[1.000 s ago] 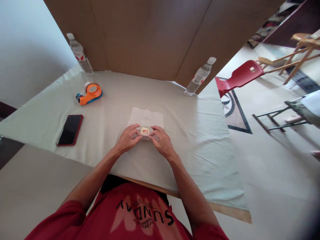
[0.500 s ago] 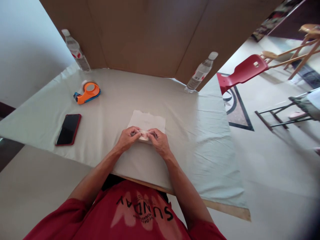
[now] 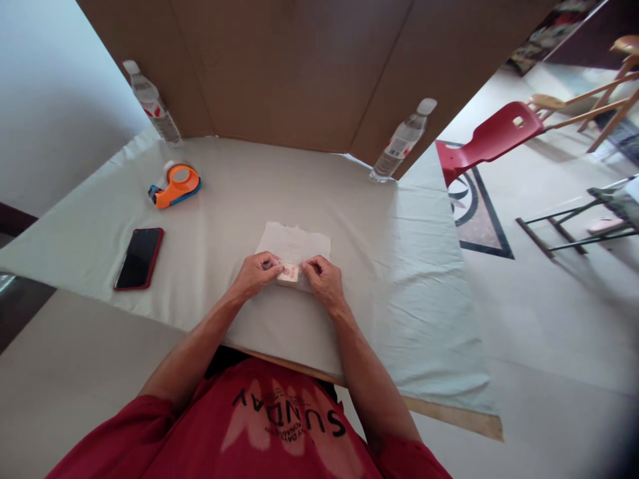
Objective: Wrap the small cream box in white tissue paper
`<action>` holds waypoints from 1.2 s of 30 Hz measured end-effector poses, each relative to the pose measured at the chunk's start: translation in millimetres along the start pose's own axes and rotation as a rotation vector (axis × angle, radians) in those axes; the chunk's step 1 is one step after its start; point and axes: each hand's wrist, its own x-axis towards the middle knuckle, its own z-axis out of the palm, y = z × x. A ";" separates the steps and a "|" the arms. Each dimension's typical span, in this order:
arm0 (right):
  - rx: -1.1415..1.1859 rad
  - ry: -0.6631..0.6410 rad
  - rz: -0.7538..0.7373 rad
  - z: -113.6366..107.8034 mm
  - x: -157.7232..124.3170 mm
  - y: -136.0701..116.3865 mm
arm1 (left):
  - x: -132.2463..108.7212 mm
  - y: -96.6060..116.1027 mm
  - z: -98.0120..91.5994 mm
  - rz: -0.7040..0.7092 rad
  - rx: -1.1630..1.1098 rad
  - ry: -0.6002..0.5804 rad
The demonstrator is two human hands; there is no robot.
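A small pale flat piece with reddish print [image 3: 289,272] lies between my two hands, low on a white sheet of paper [image 3: 294,237]. Its exact kind is too small to make out. My left hand [image 3: 258,274] has thumb and forefinger pinched at the piece's left edge. On the other side, my right hand [image 3: 323,279] is closed, its thumb and fingertips together just right of the piece. What those right fingertips pinch, if anything, cannot be seen. The paper's far edge looks uneven, and both wrists rest close to the table's near side.
An orange and blue tape dispenser [image 3: 177,184] and a red-edged phone [image 3: 139,259] lie on the cloth-covered table [image 3: 399,286] to the left. Two water bottles, left [image 3: 154,106] and right [image 3: 403,143], stand by a brown cardboard panel [image 3: 284,73]. A red chair [image 3: 492,143] is beyond the right edge.
My right hand has shifted slightly right, away from my left, so more of the printed piece shows. My left hand keeps its pinch in nearly the same place.
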 end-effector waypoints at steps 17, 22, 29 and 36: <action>-0.616 -0.163 -0.363 8.2 -40.3 -46.1 | -8.1 1.5 -15.7 0.030 0.132 -0.012; -0.696 -0.185 -0.382 6.3 -40.9 -52.7 | -11.2 -7.1 -28.0 -0.079 0.092 0.047; -0.781 -0.194 -0.388 9.9 -37.9 -55.1 | -3.9 -15.4 -20.0 -0.060 0.433 0.132; -0.885 -0.216 -0.461 10.2 -30.5 -58.2 | -15.1 -20.6 -34.6 -0.136 0.530 0.203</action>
